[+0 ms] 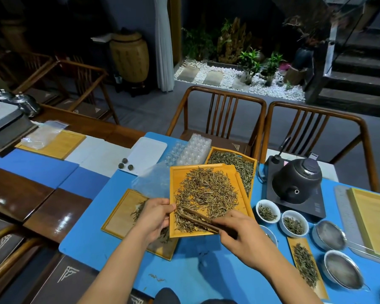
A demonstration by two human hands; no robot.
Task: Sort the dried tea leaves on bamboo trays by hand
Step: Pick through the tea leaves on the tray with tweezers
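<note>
My left hand grips the left edge of an orange bamboo tray, which is lifted and tilted above the blue table cover. A wide spread of dried tea leaves covers the tray. My right hand holds dark wooden tweezers whose tips reach into the leaves near the tray's front left. Below it lies a second bamboo tray with a few leaves, partly hidden. A third tray full of leaves sits behind on the right.
A black kettle on its base stands at the right. In front of it are white cups with leaves, metal strainers and a narrow tray of leaves. Clear plastic cup moulds and a white tray sit behind. Wooden chairs face the table.
</note>
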